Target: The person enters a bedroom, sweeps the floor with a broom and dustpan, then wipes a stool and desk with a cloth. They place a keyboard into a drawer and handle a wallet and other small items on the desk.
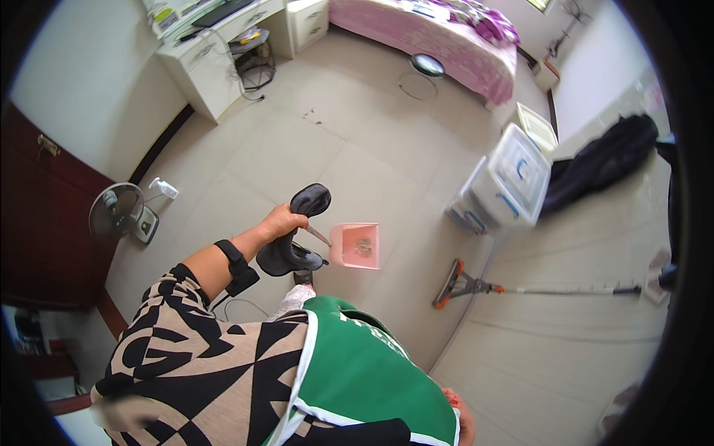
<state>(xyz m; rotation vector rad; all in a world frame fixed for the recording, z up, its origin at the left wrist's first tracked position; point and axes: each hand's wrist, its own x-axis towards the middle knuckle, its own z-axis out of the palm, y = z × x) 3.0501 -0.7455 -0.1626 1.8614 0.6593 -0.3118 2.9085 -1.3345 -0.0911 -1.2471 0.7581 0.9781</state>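
My left hand point(282, 221) is closed in front of me, round the stick handle of a pink dustpan point(335, 253). Some small greyish debris lies in the pan, which rests on the floor. A dark grey, soft-looking item point(281, 256) shows above and below the same fist; its kind is unclear, and it seems to be gripped along with the handle. Low at the right, beside my green apron point(364, 372), part of my right hand point(462, 420) appears. Its fingers are mostly hidden, so what it holds cannot be made out.
A standing fan point(117, 212) and a white pump bottle point(163, 188) are at left. Lidded plastic boxes point(513, 175) stand at right, near a flat mop point(454, 285) leaning there. Farther off are a white desk point(201, 63), a round stool point(427, 65) and a bed point(446, 33).
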